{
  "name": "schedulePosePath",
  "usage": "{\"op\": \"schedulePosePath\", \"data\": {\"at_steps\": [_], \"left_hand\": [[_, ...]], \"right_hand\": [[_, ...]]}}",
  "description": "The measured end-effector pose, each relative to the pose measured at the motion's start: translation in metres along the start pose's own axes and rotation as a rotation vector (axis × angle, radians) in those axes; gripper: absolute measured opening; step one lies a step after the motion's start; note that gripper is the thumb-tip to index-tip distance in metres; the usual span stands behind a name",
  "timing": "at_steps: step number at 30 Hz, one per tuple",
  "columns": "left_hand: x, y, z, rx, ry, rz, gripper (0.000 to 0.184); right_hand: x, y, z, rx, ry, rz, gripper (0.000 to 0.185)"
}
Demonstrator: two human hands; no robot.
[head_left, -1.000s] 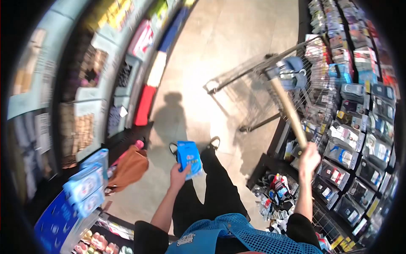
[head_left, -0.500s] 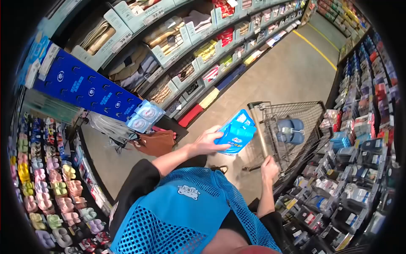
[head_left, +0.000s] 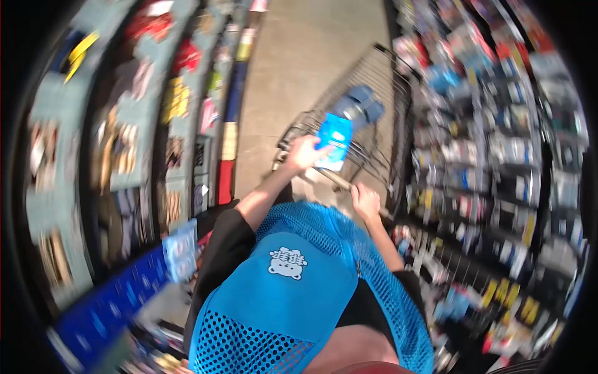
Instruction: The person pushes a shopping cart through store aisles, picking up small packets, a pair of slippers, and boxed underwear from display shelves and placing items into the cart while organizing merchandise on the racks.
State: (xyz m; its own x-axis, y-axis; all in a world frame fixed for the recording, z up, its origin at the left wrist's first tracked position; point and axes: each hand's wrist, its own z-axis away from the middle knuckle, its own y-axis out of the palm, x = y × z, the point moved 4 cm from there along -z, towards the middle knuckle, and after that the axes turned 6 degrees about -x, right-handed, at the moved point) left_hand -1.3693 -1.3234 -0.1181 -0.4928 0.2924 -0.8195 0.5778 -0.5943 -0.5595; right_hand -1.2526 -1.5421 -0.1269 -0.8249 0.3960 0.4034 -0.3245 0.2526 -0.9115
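My left hand grips a bright blue packet at its left edge, above the near end of the wire shopping cart. The fingers of my right hand are closed round the cart's pale handle bar. Inside the cart basket, beyond the packet, lies a pair of blue slippers. The packet's print is blurred.
Shelves of folded textiles line the left side. Racks of packaged goods stand close on the right, beside the cart. The aisle floor runs ahead. A blue display panel is at lower left.
The cart now points up the aisle, where earlier it stood angled to the right. My left hand has brought the packet over the cart's near end. My right hand still holds the handle.
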Motion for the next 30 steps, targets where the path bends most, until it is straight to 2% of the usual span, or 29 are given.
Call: {"op": "schedulePosePath", "data": {"at_steps": [2,4,6,8,9,10,12,13,14,16,17,19,20,22,23,24,25,26,28,30], "left_hand": [[0.015,0.003,-0.008,0.034,-0.05,-0.13,0.048],[0.02,0.007,-0.013,0.054,0.067,-0.118,0.052],[0.01,0.001,-0.019,0.39,-0.201,-0.118,0.049],[0.012,-0.006,-0.023,0.348,-0.055,0.005,0.043],[0.013,-0.007,-0.023,0.338,0.06,0.081,0.032],[0.016,-0.002,-0.026,0.356,0.064,0.084,0.032],[0.019,0.01,-0.022,0.591,-0.144,0.664,0.025],[-0.006,0.004,-0.025,0.65,-0.121,0.626,0.028],[-0.011,0.008,-0.023,0.664,-0.091,0.621,0.027],[-0.043,-0.002,-0.037,0.64,0.021,0.314,0.025],[-0.042,0.003,-0.042,0.641,0.011,0.296,0.025],[-0.032,0.001,-0.057,0.23,0.118,0.04,0.023],[-0.024,0.0,-0.06,0.197,0.101,0.022,0.023],[-0.003,-0.014,-0.067,-0.026,0.204,-0.205,0.02],[0.017,-0.015,-0.066,0.083,0.169,-0.265,0.022],[0.007,-0.022,-0.059,0.009,0.468,-0.4,0.024],[0.011,-0.017,-0.059,0.004,0.426,-0.391,0.023],[0.016,-0.011,-0.061,-0.018,0.377,-0.39,0.023],[0.017,-0.011,-0.066,0.071,0.381,-0.558,0.023],[0.019,-0.014,-0.067,-0.025,0.459,-0.516,0.024]], "right_hand": [[0.004,0.001,-0.006,0.056,0.144,0.008,0.026],[0.006,0.005,-0.011,0.085,0.233,0.009,0.029],[0.001,0.003,-0.012,0.074,0.41,-0.01,0.031],[-0.002,0.005,-0.021,-0.087,0.493,-0.294,0.042],[0.001,0.009,-0.021,-0.129,0.622,-0.569,0.048],[0.012,0.008,-0.033,-0.175,0.733,-0.844,0.058],[0.032,0.015,-0.051,-0.135,0.8,-1.176,0.076],[0.041,0.008,-0.063,-0.114,0.826,-1.227,0.085],[0.052,0.001,-0.079,-0.176,0.803,-1.311,0.086],[0.052,-0.005,-0.097,-0.28,0.844,-1.295,0.081],[0.043,-0.005,-0.105,-0.29,0.847,-1.28,0.078],[0.023,-0.015,-0.126,-0.31,0.849,-1.285,0.068],[0.008,-0.023,-0.137,-0.308,0.86,-1.258,0.066],[-0.047,-0.016,-0.156,-0.376,0.939,-1.177,0.061],[-0.074,-0.014,-0.172,-0.444,0.835,-1.07,0.061],[-0.09,-0.019,-0.189,-0.462,0.777,-0.959,0.068],[-0.128,-0.003,-0.196,-0.52,0.585,-0.386,0.077],[-0.13,-0.017,-0.208,-0.243,0.784,-0.258,0.085],[-0.148,-0.001,-0.231,-0.154,0.587,-0.225,0.088],[-0.194,0.057,-0.227,-0.078,0.419,-0.231,0.087]]}}
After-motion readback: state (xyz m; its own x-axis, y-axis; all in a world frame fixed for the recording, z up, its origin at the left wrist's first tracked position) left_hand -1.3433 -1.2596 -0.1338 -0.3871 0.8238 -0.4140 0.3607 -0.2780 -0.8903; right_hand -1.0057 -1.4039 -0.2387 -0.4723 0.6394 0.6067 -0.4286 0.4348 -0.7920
